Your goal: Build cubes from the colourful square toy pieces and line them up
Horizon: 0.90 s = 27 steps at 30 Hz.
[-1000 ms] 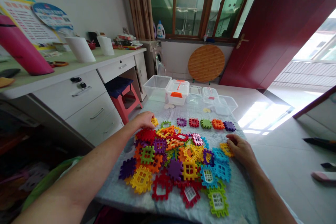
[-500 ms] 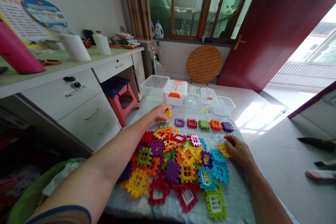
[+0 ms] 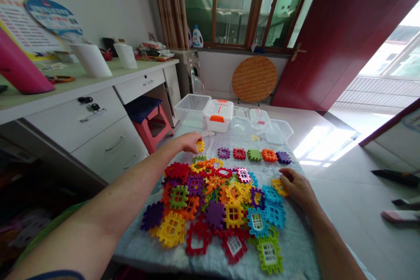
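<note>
My left hand (image 3: 188, 142) pinches a small yellow tile (image 3: 200, 145) at the pile's (image 3: 213, 201) 11 o'clock. It is best held level with the tile row (image 3: 254, 155) at its 3 o'clock. My right hand (image 3: 297, 186) covers a yellow piece (image 3: 278, 185); I cannot tell whether it grips.

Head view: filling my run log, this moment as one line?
left hand: holds small yellow tile | right hand: touches second yellow tile | pile: between hands

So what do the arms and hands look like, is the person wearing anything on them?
Both arms are bare all the way down. The left hand and right hand have no gloves, and no watch, bracelet or ring shows. The only clothing in sight is a dark blue sleeve edge at the bottom corner, high up on the left arm.
</note>
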Motion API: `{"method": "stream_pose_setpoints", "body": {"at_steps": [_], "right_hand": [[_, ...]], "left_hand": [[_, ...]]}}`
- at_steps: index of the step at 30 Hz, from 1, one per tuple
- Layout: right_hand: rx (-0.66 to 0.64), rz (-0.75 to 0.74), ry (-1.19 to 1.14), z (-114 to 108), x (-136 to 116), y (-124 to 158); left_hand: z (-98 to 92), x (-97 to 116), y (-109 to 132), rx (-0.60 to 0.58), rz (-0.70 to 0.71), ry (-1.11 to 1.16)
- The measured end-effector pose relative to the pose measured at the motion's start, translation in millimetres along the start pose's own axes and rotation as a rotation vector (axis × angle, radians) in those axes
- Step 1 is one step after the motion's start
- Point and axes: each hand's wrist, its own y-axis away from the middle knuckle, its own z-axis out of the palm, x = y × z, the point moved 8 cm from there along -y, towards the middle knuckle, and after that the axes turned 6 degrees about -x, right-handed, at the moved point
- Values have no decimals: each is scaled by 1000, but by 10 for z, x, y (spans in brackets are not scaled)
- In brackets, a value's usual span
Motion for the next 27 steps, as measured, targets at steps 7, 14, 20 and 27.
{"method": "stream_pose_setpoints", "body": {"at_steps": [7, 14, 20, 27], "right_hand": [[7, -8, -30, 4, 11, 0], [2, 7, -36, -4, -10, 12], [6, 1, -33, -16, -24, 22], [9, -8, -25, -6, -4, 10]], "left_hand": [[41, 423, -163, 89, 49, 11], [140, 409, -243, -25, 50, 13], [157, 392, -253, -40, 53, 25], [175, 410, -243, -48, 72, 24]]}}
